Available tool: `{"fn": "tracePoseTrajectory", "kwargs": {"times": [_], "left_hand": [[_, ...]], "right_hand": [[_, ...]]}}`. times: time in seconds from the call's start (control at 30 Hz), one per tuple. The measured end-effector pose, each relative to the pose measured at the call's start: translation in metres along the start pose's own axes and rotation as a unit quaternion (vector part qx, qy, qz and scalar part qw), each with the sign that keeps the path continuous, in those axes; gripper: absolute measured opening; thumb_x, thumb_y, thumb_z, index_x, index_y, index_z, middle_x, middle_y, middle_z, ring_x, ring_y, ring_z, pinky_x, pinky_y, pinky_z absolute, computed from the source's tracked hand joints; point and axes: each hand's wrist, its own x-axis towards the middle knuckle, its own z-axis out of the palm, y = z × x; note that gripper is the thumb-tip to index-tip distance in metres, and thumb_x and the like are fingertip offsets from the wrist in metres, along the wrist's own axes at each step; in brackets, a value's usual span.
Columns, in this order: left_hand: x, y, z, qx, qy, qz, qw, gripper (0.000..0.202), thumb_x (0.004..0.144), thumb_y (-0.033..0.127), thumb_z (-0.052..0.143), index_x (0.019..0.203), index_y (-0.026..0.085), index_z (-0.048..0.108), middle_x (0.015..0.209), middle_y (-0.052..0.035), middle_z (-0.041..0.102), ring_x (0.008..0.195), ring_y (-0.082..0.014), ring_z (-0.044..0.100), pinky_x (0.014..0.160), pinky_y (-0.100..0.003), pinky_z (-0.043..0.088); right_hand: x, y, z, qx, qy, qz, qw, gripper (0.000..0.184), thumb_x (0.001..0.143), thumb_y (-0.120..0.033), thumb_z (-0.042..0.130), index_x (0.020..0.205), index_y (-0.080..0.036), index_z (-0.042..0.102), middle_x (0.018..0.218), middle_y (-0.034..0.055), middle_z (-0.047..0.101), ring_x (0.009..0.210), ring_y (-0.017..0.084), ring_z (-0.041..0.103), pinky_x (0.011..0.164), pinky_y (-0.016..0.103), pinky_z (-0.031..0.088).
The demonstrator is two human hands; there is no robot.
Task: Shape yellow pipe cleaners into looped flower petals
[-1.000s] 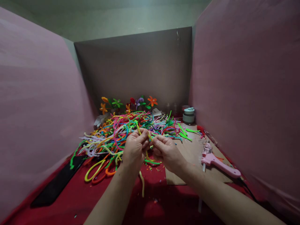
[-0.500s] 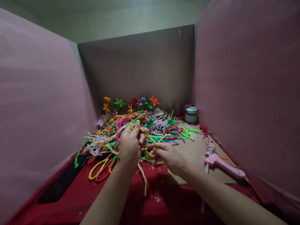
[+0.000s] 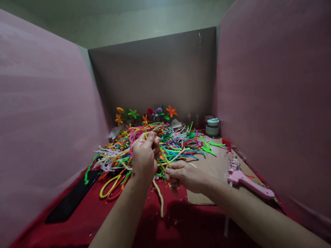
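Observation:
A yellow pipe cleaner (image 3: 164,155) stretches between my two hands, doubled into a narrow loop. My left hand (image 3: 147,151) is closed around one end of it, thumb on top. Lower and to the right, my right hand (image 3: 182,175) pinches the other end, where the strands come together. Both hands are raised in front of a big tangled pile of coloured pipe cleaners (image 3: 139,132). Below my left hand a single pale yellow pipe cleaner (image 3: 160,198) lies on the red cloth (image 3: 144,224).
On the right a pink glue gun (image 3: 248,184) rests on a cardboard sheet (image 3: 207,172). Behind it stands a lidded jar (image 3: 212,128). Pipe-cleaner flowers (image 3: 157,113) line the back. A black flat object (image 3: 72,198) lies left. Pink panels (image 3: 271,86) wall both sides.
My right hand has drawn slightly down, and the slack curve of the yellow pipe cleaner is now a tight, narrow loop. My left hand keeps its grip.

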Motion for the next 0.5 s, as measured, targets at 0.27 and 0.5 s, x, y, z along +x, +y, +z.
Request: {"fn": "tracePoseTrajectory", "kwargs": {"times": [0.27, 0.5], "left_hand": [[0.027, 0.000, -0.029, -0.060, 0.084, 0.067, 0.992, 0.026, 0.068, 0.036, 0.068, 0.079, 0.015, 0.057, 0.078, -0.0017, 0.060, 0.069, -0.0110, 0.058, 0.056, -0.020, 0.045], [0.011, -0.020, -0.032, 0.050, -0.015, -0.108, 0.993, 0.031, 0.060, 0.027, 0.075, 0.085, 0.014, 0.062, 0.061, 0.0036, 0.054, 0.046, -0.0040, 0.046, 0.042, -0.016, 0.036]], "right_hand": [[0.008, -0.024, -0.018, 0.099, 0.063, -0.065, 0.991, 0.025, 0.071, -0.034, 0.063, 0.063, -0.016, 0.047, 0.044, -0.0095, 0.031, 0.035, 0.004, 0.026, 0.035, 0.020, 0.034], [0.013, -0.014, -0.023, 0.138, 0.080, -0.087, 0.983, 0.024, 0.069, -0.031, 0.065, 0.064, -0.016, 0.048, 0.045, -0.0089, 0.035, 0.035, 0.004, 0.031, 0.035, 0.020, 0.035]]}}
